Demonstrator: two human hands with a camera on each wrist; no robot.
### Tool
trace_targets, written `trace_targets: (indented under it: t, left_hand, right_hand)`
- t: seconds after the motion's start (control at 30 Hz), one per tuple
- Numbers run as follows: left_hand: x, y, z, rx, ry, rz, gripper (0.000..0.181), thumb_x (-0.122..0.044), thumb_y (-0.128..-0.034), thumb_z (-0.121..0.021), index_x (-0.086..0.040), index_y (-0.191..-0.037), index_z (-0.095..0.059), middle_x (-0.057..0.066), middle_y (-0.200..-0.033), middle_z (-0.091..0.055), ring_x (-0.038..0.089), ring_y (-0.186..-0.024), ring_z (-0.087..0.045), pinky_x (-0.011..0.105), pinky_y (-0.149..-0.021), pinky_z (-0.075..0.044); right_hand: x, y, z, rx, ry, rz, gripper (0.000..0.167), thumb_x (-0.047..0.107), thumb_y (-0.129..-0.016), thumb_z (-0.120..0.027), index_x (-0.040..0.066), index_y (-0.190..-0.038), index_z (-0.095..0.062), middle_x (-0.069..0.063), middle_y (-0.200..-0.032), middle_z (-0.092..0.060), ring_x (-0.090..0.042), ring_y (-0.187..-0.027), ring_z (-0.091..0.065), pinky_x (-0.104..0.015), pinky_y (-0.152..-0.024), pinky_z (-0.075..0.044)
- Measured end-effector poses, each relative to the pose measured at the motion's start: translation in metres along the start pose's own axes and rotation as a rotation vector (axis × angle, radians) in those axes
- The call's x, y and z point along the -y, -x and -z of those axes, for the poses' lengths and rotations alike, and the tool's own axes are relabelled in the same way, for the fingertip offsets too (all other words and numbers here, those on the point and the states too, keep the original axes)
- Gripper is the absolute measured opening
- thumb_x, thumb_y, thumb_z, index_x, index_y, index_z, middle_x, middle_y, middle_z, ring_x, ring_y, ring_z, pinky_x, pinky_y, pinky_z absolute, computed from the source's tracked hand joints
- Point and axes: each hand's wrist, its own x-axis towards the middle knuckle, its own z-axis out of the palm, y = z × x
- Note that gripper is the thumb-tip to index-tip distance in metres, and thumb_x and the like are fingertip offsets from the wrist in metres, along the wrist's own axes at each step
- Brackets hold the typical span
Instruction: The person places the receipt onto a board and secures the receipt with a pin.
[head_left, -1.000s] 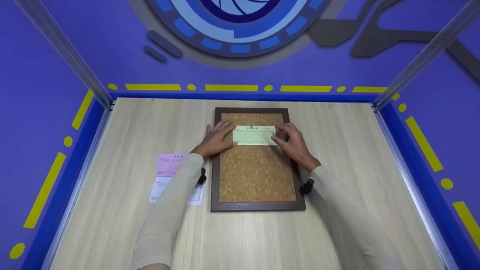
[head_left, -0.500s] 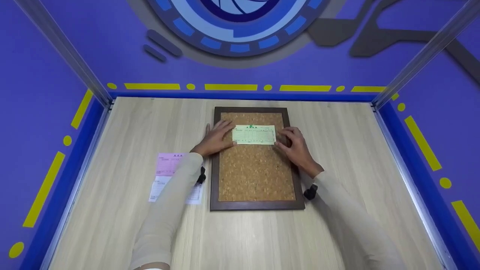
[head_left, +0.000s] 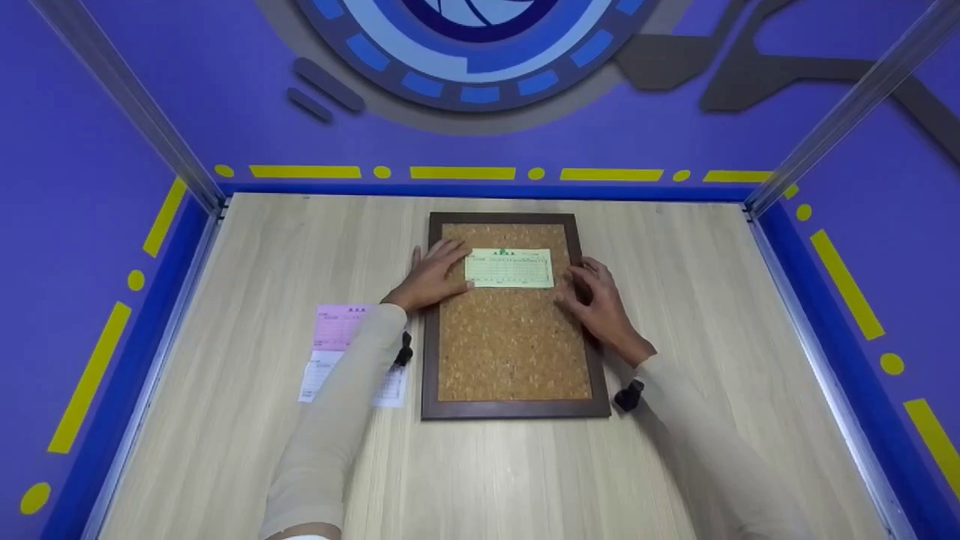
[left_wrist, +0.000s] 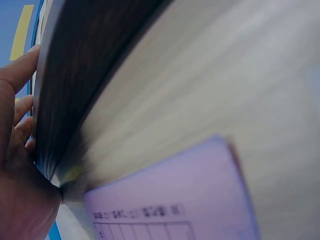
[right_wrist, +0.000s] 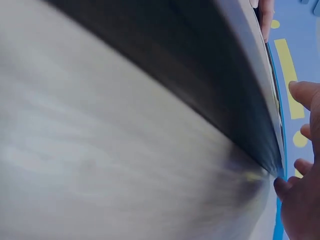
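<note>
A pale green printed slip lies across the upper part of a cork board with a dark brown frame. At the slip's top edge is a small green spot, too small to identify. My left hand rests at the slip's left edge, fingers spread, its thumb by the lower left corner. Just right of the slip, my right hand hovers over the board's right edge, fingers loosely bent and apart from the paper. In the right wrist view this hand shows nothing between thumb and fingers.
Left of the board, a pink slip and a white slip lie on the wooden table, partly hidden by my left sleeve. Blue walls enclose the table's back and sides.
My right hand has let go of the green slip's right edge and drawn back to the right and slightly toward me. My left hand and the slip stay in place.
</note>
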Motion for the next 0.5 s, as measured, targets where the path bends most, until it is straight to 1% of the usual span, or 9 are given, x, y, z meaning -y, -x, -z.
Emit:
trace_targets:
  t: [0.17,0.27,0.37,0.5]
  left_hand:
    - [-0.001,0.001,0.001,0.0,0.01,-0.003,0.08,-0.045,-0.1052,-0.07,-0.012,-0.172,-0.039,0.013,-0.181,-0.026,0.036,-0.17,-0.011,0.074,-0.129,0.008]
    - [-0.002,0.002,0.002,0.0,0.006,-0.002,0.08,-0.045,-0.1053,-0.071,-0.013,-0.172,-0.039,0.012,-0.181,-0.026,0.035,-0.17,-0.012,0.073,-0.129,0.008]
    - [-0.002,0.002,0.002,0.002,-0.003,-0.001,0.08,-0.045,-0.1053,-0.071,-0.013,-0.172,-0.038,0.012,-0.181,-0.026,0.035,-0.17,-0.012,0.073,-0.129,0.007]
    - [0.004,-0.002,0.0,0.021,0.0,0.008,0.083,-0.049,-0.1043,-0.069,-0.016,-0.173,-0.037,0.01,-0.182,-0.024,0.033,-0.171,-0.009,0.072,-0.129,0.009]
  right_hand:
    - [-0.003,0.006,0.001,0.019,0.0,-0.047,0.071,0.026,-0.101,-0.084,0.002,-0.161,-0.054,-0.025,-0.176,-0.028,-0.043,-0.164,-0.026,-0.062,-0.129,-0.031]
    - [-0.004,0.009,0.001,0.022,-0.003,-0.069,0.075,0.029,-0.101,-0.084,0.004,-0.163,-0.051,-0.026,-0.177,-0.026,-0.044,-0.165,-0.024,-0.063,-0.129,-0.029]
    - [-0.006,0.01,0.003,0.026,-0.016,-0.088,0.078,0.033,-0.1,-0.084,0.005,-0.164,-0.049,-0.025,-0.177,-0.026,-0.043,-0.167,-0.02,-0.063,-0.131,-0.027]
    - [-0.008,0.012,0.005,0.032,-0.009,-0.114,0.079,0.035,-0.1,-0.084,0.005,-0.164,-0.049,-0.024,-0.176,-0.029,-0.043,-0.168,-0.012,-0.064,-0.132,-0.02]
